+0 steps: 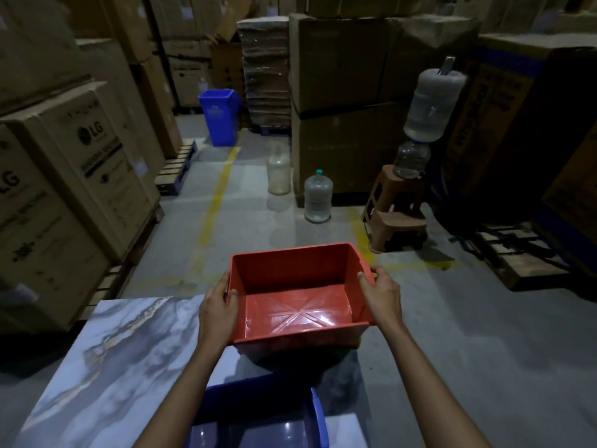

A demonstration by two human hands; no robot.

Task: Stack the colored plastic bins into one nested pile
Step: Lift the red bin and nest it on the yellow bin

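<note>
I hold an empty red plastic bin (290, 276) in the air over the far end of a marble-patterned table (106, 360). My left hand (218, 307) grips the bin's left wall, thumb inside. My right hand (379, 291) grips its right wall the same way. A blue bin (318, 418) stands on the table right below me, at the bottom edge of the view, partly cut off. The red bin casts a dark shadow on the tabletop under it.
Tall stacks of cardboard boxes (68, 176) line the left, back and right. A blue waste bin (219, 116) stands down the aisle. Water jugs (318, 197) sit on the floor; another sits on a brown plastic stool (395, 210). Wooden pallets (520, 257) lie at the right.
</note>
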